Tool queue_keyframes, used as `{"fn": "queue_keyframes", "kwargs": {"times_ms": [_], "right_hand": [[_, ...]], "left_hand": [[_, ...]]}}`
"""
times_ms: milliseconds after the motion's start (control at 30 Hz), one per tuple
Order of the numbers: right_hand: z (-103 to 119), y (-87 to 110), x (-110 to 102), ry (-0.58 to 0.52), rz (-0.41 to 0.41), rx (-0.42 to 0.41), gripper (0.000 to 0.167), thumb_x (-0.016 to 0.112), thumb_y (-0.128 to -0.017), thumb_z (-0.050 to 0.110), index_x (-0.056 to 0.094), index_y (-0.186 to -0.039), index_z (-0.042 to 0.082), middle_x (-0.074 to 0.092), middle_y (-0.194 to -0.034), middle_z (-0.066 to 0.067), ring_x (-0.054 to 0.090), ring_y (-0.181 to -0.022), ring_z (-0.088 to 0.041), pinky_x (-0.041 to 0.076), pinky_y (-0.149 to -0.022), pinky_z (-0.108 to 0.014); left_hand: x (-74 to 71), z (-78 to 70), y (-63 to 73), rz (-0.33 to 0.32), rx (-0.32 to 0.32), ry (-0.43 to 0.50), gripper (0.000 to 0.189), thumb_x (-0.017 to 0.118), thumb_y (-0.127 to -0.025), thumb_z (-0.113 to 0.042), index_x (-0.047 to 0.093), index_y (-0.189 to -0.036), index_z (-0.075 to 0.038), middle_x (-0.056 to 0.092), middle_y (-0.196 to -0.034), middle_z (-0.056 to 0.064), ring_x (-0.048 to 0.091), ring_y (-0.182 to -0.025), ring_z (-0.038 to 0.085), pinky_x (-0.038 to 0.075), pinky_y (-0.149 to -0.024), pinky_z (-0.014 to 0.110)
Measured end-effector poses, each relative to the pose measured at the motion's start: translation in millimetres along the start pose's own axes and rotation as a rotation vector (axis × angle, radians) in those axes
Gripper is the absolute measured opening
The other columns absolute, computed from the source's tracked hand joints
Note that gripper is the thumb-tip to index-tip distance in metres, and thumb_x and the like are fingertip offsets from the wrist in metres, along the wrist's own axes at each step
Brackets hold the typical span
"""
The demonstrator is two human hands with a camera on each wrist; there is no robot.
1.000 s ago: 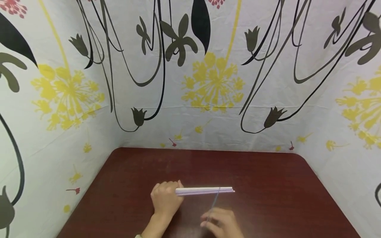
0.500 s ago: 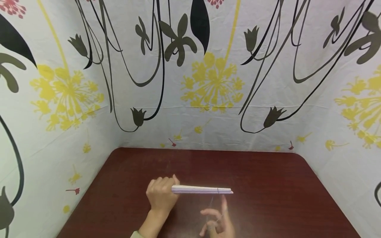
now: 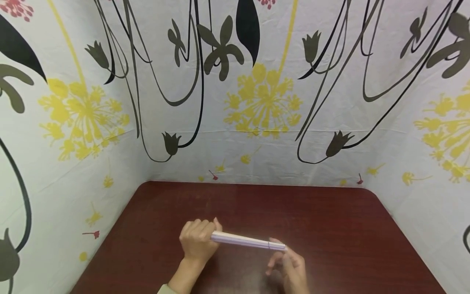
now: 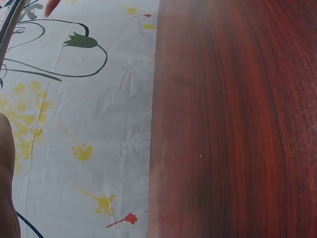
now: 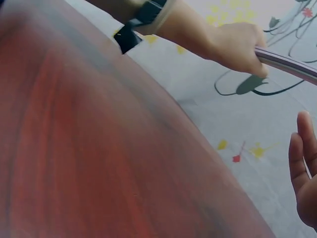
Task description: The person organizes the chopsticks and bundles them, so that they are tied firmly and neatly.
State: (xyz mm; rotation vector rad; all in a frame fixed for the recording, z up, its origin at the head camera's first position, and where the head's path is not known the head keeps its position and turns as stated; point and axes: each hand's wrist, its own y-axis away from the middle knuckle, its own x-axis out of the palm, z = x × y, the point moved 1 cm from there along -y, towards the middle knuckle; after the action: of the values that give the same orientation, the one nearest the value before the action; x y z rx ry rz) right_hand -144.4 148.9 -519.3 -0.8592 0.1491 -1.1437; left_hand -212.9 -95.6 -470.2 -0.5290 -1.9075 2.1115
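A bundle of slim, pale white-lilac sticks (image 3: 242, 240) is held above the table, sloping slightly down to the right. My left hand (image 3: 198, 240) grips its thicker left end, thumb uppermost; the right wrist view shows the left hand (image 5: 237, 47) around that end too. Near the narrower right end a thin dark band (image 3: 269, 244) circles the sticks. There my right hand (image 3: 291, 265) pinches the tip, with one finger partly behind the bundle. Two fingers (image 5: 297, 161) of it look fairly straight in the right wrist view; its thumb is out of that frame.
A dark red-brown wooden table (image 3: 330, 228) with rounded far corners lies under the hands. White cloth (image 3: 264, 159) printed with flowers hangs behind and along both sides. A black strap (image 5: 148, 12) is on the left wrist.
The band was stretched down to my right hand a second ago; now it lies close around the sticks. My right hand has moved up to the tip, which has dipped.
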Motion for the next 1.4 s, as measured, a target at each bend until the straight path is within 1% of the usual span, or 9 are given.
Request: {"fn": "queue_keyframes", "kwargs": {"times_ms": [233,467,600,700,767,967,1133,1233,1400], "right_hand": [[9.5,-11.7,-9.1,0.068,0.062,-0.004,0.046,0.027,-0.111,0.016,0.053,-0.136,-0.011,0.053,-0.066,-0.024,0.065,-0.063,-0.022,0.058,-0.061,-0.037],[18.4,-15.2,-9.4,0.497,0.0,0.044,0.031,0.045,-0.1,-0.007,0.062,-0.126,-0.007,0.064,-0.064,-0.009,0.067,-0.059,-0.017,0.055,-0.071,-0.028],[18.5,-18.1,-4.6,0.644,-0.07,0.15,0.031,0.06,-0.09,-0.011,0.068,-0.119,-0.002,0.075,-0.087,-0.008,0.069,-0.063,-0.017,0.054,-0.071,-0.027],[17.1,-20.0,0.4,0.638,-0.133,0.245,0.023,0.065,-0.09,-0.007,0.07,-0.112,0.0,0.075,-0.094,-0.006,0.068,-0.062,-0.018,0.055,-0.063,-0.031],[15.3,-19.8,3.4,0.59,-0.184,0.275,0.019,0.065,-0.091,-0.007,0.07,-0.108,0.001,0.072,-0.082,-0.002,0.066,-0.059,-0.017,0.056,-0.059,-0.033],[6.6,-15.1,4.9,0.285,-0.341,0.226,0.027,0.056,-0.09,-0.018,0.051,-0.106,0.003,0.063,-0.068,0.001,0.06,-0.05,-0.008,0.053,-0.045,-0.029],[4.5,-11.0,0.8,0.417,-0.2,0.312,0.011,0.056,-0.095,-0.011,0.05,-0.1,-0.003,0.068,-0.071,-0.004,0.059,-0.042,-0.011,0.05,-0.041,-0.032],[1.4,-9.6,-0.3,0.597,-0.036,0.199,0.012,0.057,-0.095,-0.01,0.054,-0.103,-0.002,0.071,-0.072,-0.009,0.056,-0.037,-0.008,0.044,-0.034,-0.024],[-5.1,-10.8,-2.4,0.933,0.081,-0.244,0.01,0.063,-0.099,0.012,0.062,-0.094,0.003,0.073,-0.074,-0.004,0.063,-0.052,-0.002,0.047,-0.047,-0.011]], "left_hand": [[-0.4,-2.4,-3.3,-0.002,0.024,0.006,0.049,0.052,-0.089,-0.017,0.025,-0.049,-0.019,0.025,-0.044,-0.008,0.018,-0.041,0.009,0.021,-0.041,0.023],[-3.5,-6.9,-8.4,-0.009,0.035,0.007,0.049,0.052,-0.09,-0.016,0.025,-0.049,-0.019,0.024,-0.044,-0.008,0.016,-0.042,0.009,0.021,-0.041,0.024],[-2.9,-10.3,-8.8,-0.003,0.038,0.011,0.049,0.052,-0.089,-0.015,0.025,-0.048,-0.018,0.028,-0.043,-0.008,0.017,-0.042,0.009,0.021,-0.041,0.024],[-0.7,-10.8,-6.7,0.003,0.026,0.007,0.047,0.052,-0.087,-0.015,0.026,-0.048,-0.019,0.028,-0.043,-0.007,0.018,-0.041,0.01,0.021,-0.041,0.024],[1.0,-9.1,-3.6,0.011,0.0,0.001,0.045,0.054,-0.084,-0.015,0.027,-0.048,-0.019,0.028,-0.043,-0.007,0.02,-0.04,0.011,0.022,-0.041,0.025],[5.8,-4.7,3.8,0.061,-0.097,-0.015,0.04,0.059,-0.075,-0.015,0.032,-0.047,-0.019,0.032,-0.043,-0.006,0.025,-0.037,0.013,0.024,-0.04,0.028],[7.5,-5.2,1.1,0.09,-0.105,-0.031,0.039,0.058,-0.077,-0.017,0.034,-0.046,-0.019,0.033,-0.042,-0.006,0.027,-0.037,0.014,0.025,-0.04,0.029],[7.2,-3.2,1.5,0.105,-0.114,-0.051,0.04,0.055,-0.08,-0.018,0.034,-0.046,-0.019,0.032,-0.042,-0.006,0.025,-0.037,0.014,0.022,-0.04,0.029],[6.8,-0.4,3.3,0.135,-0.134,-0.06,0.039,0.056,-0.078,-0.018,0.035,-0.045,-0.02,0.031,-0.041,-0.007,0.024,-0.037,0.013,0.02,-0.041,0.028]]}}
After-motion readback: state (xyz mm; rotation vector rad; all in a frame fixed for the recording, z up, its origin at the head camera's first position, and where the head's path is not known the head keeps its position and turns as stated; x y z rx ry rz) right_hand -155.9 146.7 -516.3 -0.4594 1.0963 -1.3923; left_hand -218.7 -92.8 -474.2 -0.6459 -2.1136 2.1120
